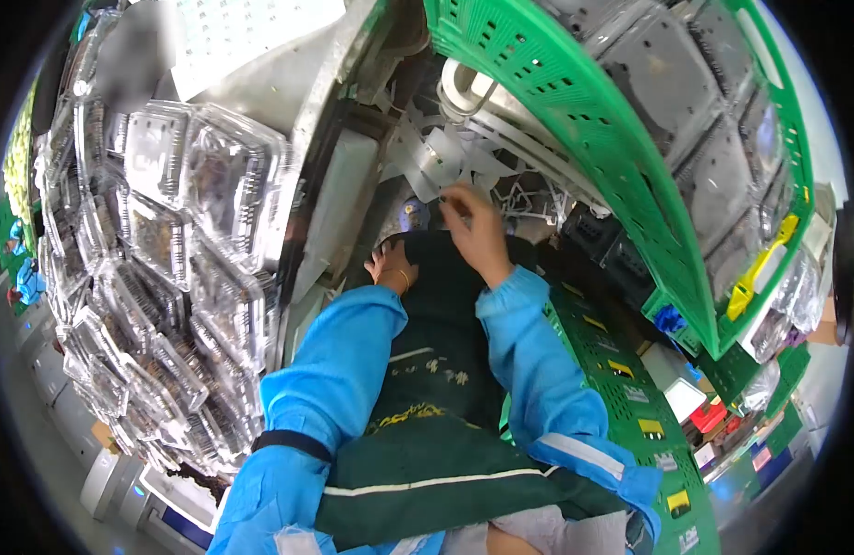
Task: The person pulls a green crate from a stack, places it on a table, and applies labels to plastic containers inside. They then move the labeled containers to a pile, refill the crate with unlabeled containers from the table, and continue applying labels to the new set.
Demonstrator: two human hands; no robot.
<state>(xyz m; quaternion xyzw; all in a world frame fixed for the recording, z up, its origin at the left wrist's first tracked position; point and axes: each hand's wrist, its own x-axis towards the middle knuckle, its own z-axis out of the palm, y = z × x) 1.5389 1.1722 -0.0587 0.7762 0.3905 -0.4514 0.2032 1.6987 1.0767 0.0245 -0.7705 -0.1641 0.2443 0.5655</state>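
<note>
My left hand lies on the dark green apron over my lap, its fingers spread and nothing visible in it. Higher and to the right, my right hand has curled fingers, with thumb and forefinger close together. Its fingertips are at the lower end of some crumpled white paper strips. Whether they grip the paper or something small cannot be made out. Both forearms are in blue sleeves.
Clear plastic boxes with dark contents are heaped on the left beside a metal edge. A printed white sheet lies above them. At right, a green crate holds more boxes; further green crates stand below.
</note>
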